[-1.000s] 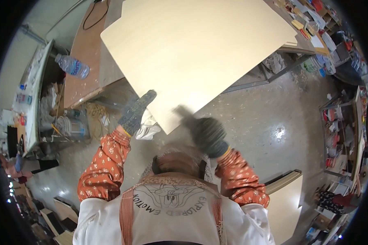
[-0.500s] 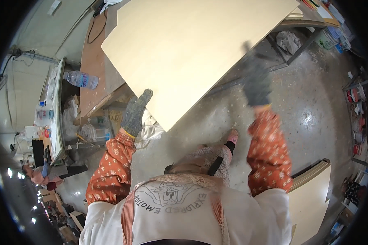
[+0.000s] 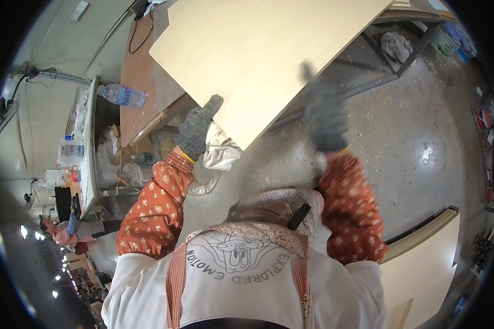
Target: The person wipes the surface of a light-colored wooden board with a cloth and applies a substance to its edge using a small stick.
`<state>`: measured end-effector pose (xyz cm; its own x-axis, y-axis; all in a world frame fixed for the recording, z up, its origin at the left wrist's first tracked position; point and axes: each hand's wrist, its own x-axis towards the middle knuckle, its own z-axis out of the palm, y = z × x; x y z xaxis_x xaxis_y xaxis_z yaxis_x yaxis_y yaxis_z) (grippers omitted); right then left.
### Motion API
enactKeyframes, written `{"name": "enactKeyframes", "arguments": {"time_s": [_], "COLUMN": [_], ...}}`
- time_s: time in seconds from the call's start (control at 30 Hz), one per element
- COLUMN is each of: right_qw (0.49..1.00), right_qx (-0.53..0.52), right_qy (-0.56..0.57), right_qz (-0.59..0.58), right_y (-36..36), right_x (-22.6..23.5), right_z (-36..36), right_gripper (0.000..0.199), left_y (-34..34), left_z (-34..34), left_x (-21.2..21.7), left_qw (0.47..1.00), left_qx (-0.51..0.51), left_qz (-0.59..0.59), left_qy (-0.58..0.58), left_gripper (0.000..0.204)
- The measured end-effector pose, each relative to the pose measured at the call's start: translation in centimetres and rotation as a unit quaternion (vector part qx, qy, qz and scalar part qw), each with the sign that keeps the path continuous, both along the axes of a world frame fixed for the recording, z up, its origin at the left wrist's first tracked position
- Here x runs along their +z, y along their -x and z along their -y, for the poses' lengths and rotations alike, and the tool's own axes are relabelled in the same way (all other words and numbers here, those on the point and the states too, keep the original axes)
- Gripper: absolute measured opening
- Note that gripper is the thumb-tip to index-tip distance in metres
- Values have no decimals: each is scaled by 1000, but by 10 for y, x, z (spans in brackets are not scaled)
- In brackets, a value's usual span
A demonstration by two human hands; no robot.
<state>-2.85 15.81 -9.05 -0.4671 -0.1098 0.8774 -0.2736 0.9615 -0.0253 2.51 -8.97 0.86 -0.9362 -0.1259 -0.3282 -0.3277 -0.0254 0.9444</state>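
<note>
A large cream-coloured board point(image 3: 258, 60), smooth and with cut corners, lies on the workbench with its near corner jutting out over the floor. My left hand point(image 3: 198, 129), in a dark grey knit glove, grips its left edge close to that corner. The thumb rests on top, and the other fingers are hidden beneath. At the right edge is my right hand point(image 3: 326, 118), gloved alike and smeared by motion. Its thumb reaches over the edge, but its finger closure is unclear. A whitish cloth point(image 3: 220, 149) hangs just beside my left hand, below the board.
Left of the bench stands a side table with a plastic bottle point(image 3: 122, 96). A stack of cream boards point(image 3: 422, 268) leans at the lower right. Metal bench legs point(image 3: 368, 85) and buckets point(image 3: 444, 41) are at the right. Another person point(image 3: 77, 230) is at the far left.
My right hand has slid along the board's right edge, nearer to me and to the left. My left hand keeps its grip, and the near corner sits farther forward. The whole view has shifted slightly.
</note>
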Motion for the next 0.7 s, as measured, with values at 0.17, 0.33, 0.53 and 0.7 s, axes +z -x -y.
{"name": "enactKeyframes", "arguments": {"time_s": [0.17,0.33,0.53,0.7], "right_qw": [915,904,882,789], "right_qx": [324,261,435,411], "right_qy": [-118,97,14,2], "right_qz": [208,323,180,457], "right_y": [-167,-84,-132,-136], "right_x": [-54,-76,29,31], "right_z": [85,25,61,63], "right_gripper": [41,43,45,46], "left_y": [-6,-6,5,11], "left_z": [13,51,47,81], "left_x": [-8,-44,-59,-119], "left_qw": [995,753,924,966], "left_qx": [-41,-186,-154,-74], "left_qz": [-1,-361,-193,-154], "left_qy": [88,518,293,196], "left_gripper": [31,34,34,48]}}
